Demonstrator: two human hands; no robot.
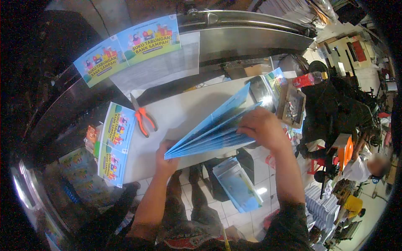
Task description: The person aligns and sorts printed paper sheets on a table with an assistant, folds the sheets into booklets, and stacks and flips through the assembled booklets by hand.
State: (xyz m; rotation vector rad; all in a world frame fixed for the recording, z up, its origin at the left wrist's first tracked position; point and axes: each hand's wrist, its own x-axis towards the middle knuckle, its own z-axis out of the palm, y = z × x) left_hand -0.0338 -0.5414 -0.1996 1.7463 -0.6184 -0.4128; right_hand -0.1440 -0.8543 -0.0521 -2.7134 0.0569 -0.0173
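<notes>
A fanned stack of blue printed sheets (209,129) is held between my two hands above the white table (155,163). My left hand (167,159) grips the stack's lower left corner, where the sheets come together. At the right end, where the sheets spread apart, my right hand (259,127) has its fingers curled on their edges. Pliers with orange handles (144,121) lie on the table, left of the stack. Farther left are printed booklet covers (115,144) with yellow lettering.
Two printed covers (127,50) hang on the metal machine frame (251,42) ahead. At right are a wooden box (292,106) of small items and a red bottle (310,79). A pack of blue sheets (238,184) sits below the table. Other people (358,167) are far right.
</notes>
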